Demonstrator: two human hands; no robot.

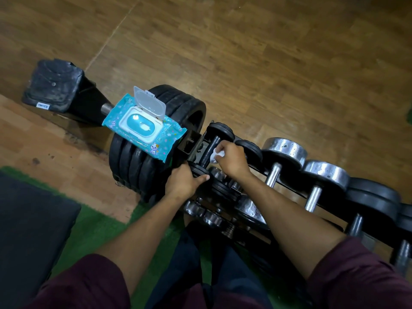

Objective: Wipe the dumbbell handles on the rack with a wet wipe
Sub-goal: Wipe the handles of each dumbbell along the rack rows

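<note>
The right hand (231, 158) pinches a crumpled white wet wipe (215, 155) against the dark handle (211, 148) of the first dumbbell at the left end of the rack (287, 186). Its fingers curl round the wad so that it presses on the bar. The left hand (185, 181) grips the near black end plate (197, 170) of that same dumbbell, most likely to stop it from rolling or sliding while the bar is rubbed.

From the head view, this dumbbell lies across the rack's top tier. Its long axis runs from the near plate, under the left hand, up and slightly right to the far plate (219, 132). The chrome dumbbells (283, 152) to the right lie in a row with their handles pointing much the same way.

The blue wipes pack (142, 128) sits with its lid flipped open on the stacked black weight plates (142, 161) just left of the rack. It is within easy reach for a fresh wipe. The wooden floor (267, 63) lies beyond.
</note>
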